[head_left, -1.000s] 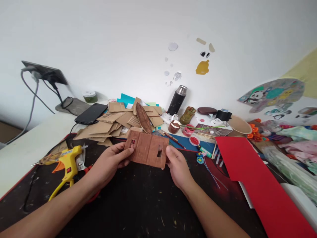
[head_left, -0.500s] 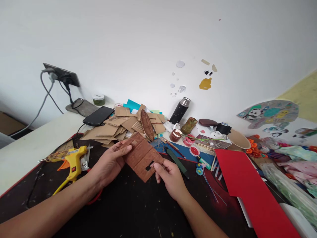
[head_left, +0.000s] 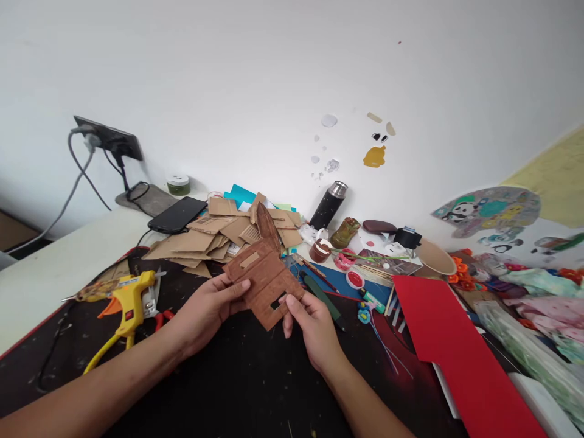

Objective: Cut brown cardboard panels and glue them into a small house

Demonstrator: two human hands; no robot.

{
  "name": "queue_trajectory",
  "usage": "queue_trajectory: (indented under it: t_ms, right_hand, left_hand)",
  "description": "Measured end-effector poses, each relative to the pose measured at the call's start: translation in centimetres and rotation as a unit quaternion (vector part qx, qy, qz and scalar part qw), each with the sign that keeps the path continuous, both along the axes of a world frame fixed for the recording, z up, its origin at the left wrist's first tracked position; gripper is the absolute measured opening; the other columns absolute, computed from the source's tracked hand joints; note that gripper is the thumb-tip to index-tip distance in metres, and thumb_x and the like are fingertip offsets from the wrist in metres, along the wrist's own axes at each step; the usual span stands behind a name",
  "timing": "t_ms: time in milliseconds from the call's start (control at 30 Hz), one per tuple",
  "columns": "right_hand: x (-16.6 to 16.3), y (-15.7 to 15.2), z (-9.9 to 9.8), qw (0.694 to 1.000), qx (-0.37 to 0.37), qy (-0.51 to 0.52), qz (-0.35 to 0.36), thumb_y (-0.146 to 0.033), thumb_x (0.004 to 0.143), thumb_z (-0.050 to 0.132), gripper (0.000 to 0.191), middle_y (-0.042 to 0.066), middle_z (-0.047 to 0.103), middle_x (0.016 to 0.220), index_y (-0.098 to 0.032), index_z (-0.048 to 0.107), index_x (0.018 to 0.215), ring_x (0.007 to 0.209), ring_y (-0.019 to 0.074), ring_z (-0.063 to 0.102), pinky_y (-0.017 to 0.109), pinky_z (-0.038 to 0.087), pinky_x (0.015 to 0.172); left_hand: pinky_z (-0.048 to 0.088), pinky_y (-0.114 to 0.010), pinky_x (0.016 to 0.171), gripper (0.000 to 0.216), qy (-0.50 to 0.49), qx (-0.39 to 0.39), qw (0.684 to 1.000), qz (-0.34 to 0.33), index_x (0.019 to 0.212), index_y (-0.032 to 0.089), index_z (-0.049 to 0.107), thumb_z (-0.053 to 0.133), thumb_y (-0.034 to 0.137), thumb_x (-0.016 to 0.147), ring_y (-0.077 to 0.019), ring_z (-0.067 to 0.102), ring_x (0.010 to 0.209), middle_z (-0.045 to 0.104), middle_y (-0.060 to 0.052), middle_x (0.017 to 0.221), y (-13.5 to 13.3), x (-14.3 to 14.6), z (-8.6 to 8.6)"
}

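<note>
Two hands, one workpiece: left hand [head_left: 210,316] and right hand [head_left: 314,331] both on a creased, rectangular, brown-painted panel [head_left: 266,283]; clock positions below take it as centre.
Panel position: raised in front of the person above the black, speckled work mat [head_left: 246,380], long side slanting from 11 to 5.
Panel openings: two, rectangular; tan shows in the one near 11, black in the one near 5.
Left grip: holding panel at its 8 o'clock edge, thumb on near face.
Right grip: narrow pinch on panel at 4 o'clock, thumb beside the lower opening.
12 o'clock: brown leaf-shaped piece [head_left: 268,225], partly covered by the panel.
10 o'clock: heap of flat tan cardboard scraps [head_left: 201,241].
9 o'clock: yellow glue gun [head_left: 131,301].
1 o'clock: black cylindrical flask [head_left: 326,210], silver top.
3 to 4 o'clock: dark green pen-like tool [head_left: 323,298] near right hand; large red sheet [head_left: 449,334], well apart.
</note>
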State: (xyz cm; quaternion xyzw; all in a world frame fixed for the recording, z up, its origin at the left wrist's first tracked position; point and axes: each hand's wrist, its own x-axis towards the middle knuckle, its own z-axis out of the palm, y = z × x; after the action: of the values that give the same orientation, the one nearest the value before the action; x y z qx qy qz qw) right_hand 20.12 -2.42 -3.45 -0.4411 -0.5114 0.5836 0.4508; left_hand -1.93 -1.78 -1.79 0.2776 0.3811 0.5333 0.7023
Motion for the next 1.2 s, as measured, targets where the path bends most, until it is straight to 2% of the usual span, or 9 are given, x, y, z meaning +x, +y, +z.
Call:
queue_trajectory:
  t_ms: [167, 300, 400, 533, 633, 733, 833, 1000, 1200]
  right_hand:
    - [0.2, -0.1, 0.4, 0.999, 0.016, -0.026, 0.039, -0.066, 0.094, 0.073, 0.048, -0.003, 0.061, 0.059, -0.018, 0.072, 0.092, 0.051, 0.0127, 0.054, 0.027, 0.045, 0.057]
    - [1.2, 0.6, 1.2, 0.997, 0.047, -0.032, -0.053, -0.064, 0.097, 0.069, 0.046, -0.005, 0.057, 0.061, -0.018, 0.073, 0.098, 0.050, 0.0108, 0.048, 0.026, 0.039, 0.053]
    - [1.7, 0.6, 1.8, 0.989, 0.089, -0.072, -0.096, -0.062, 0.099, 0.066, 0.045, -0.004, 0.055, 0.063, -0.018, 0.075, 0.101, 0.051, 0.0116, 0.046, 0.026, 0.036, 0.051]
    - [1.2, -0.6, 1.9, 0.977, 0.150, -0.145, -0.040, -0.052, 0.104, 0.062, 0.037, -0.003, 0.056, 0.065, -0.021, 0.078, 0.116, 0.055, 0.0140, 0.051, 0.027, 0.042, 0.055]
    - [0.7, -1.5, 1.6, 0.947, 0.220, -0.231, 0.036, -0.048, 0.104, 0.064, 0.043, -0.001, 0.066, 0.073, -0.024, 0.074, 0.139, 0.062, 0.0153, 0.059, 0.029, 0.049, 0.066]
    - [0.7, -1.7, 1.4, 0.925, 0.248, -0.282, 0.058, -0.050, 0.106, 0.063, 0.051, 0.000, 0.071, 0.075, -0.024, 0.068, 0.149, 0.064, 0.0164, 0.063, 0.030, 0.051, 0.071]
    - [0.8, -1.5, 1.4, 0.922, 0.242, -0.298, 0.045, -0.052, 0.108, 0.059, 0.051, 0.002, 0.073, 0.075, -0.021, 0.070, 0.147, 0.063, 0.0171, 0.064, 0.030, 0.050, 0.071]
    - [0.7, -1.4, 1.4, 0.922, 0.229, -0.309, 0.050, -0.053, 0.108, 0.059, 0.051, 0.002, 0.075, 0.078, -0.021, 0.070, 0.146, 0.062, 0.0173, 0.063, 0.031, 0.051, 0.071]
    - [0.3, -1.6, 1.2, 0.923, 0.239, -0.295, 0.069, -0.054, 0.107, 0.060, 0.054, 0.002, 0.076, 0.077, -0.023, 0.067, 0.150, 0.064, 0.0179, 0.065, 0.031, 0.050, 0.070]
  left_hand:
    - [0.065, -0.043, 0.096, 0.056, 0.058, 0.052, 0.996, 0.051, 0.125, 0.024, 0.077, 0.094, 0.043, 0.076, -0.0357, 0.076, 0.121, 0.080, -0.012, 0.133, -0.1, 0.0, 0.1]
    - [0.059, -0.053, 0.108, 0.062, 0.115, 0.053, 0.989, 0.077, 0.127, 0.024, 0.076, 0.093, 0.048, 0.072, -0.0400, 0.072, 0.127, 0.079, -0.013, 0.136, 0.2, -0.3, 0.3]
    - [0.057, -0.053, 0.111, 0.061, 0.167, 0.068, 0.982, 0.054, 0.125, 0.025, 0.075, 0.092, 0.051, 0.072, -0.0394, 0.073, 0.126, 0.080, -0.012, 0.133, 0.2, -0.4, 0.3]
    - [0.066, -0.045, 0.092, 0.065, 0.190, 0.076, 0.979, -0.006, 0.129, 0.024, 0.071, 0.093, 0.050, 0.073, -0.0364, 0.079, 0.109, 0.084, -0.013, 0.122, -0.5, 0.0, 0.5]
    - [0.067, -0.040, 0.080, 0.069, 0.211, 0.072, 0.975, -0.015, 0.135, 0.026, 0.069, 0.093, 0.048, 0.074, -0.0341, 0.081, 0.097, 0.086, -0.011, 0.109, -1.3, 0.4, 0.5]
    - [0.065, -0.037, 0.081, 0.068, 0.247, 0.074, 0.966, 0.002, 0.134, 0.027, 0.072, 0.095, 0.044, 0.073, -0.0345, 0.079, 0.101, 0.086, -0.009, 0.106, -1.7, 0.6, 0.7]
    - [0.063, -0.033, 0.085, 0.064, 0.283, 0.080, 0.955, 0.028, 0.131, 0.028, 0.075, 0.095, 0.042, 0.072, -0.0343, 0.078, 0.109, 0.086, -0.008, 0.109, -1.9, 0.7, 0.9]
    - [0.062, -0.032, 0.080, 0.065, 0.314, 0.091, 0.945, 0.013, 0.135, 0.030, 0.073, 0.093, 0.043, 0.074, -0.0318, 0.079, 0.094, 0.087, -0.005, 0.101, -2.0, 0.7, 1.1]
    - [0.062, -0.031, 0.079, 0.065, 0.334, 0.122, 0.935, 0.004, 0.136, 0.031, 0.073, 0.092, 0.042, 0.075, -0.0299, 0.079, 0.090, 0.087, -0.003, 0.099, -2.2, 0.8, 1.0]
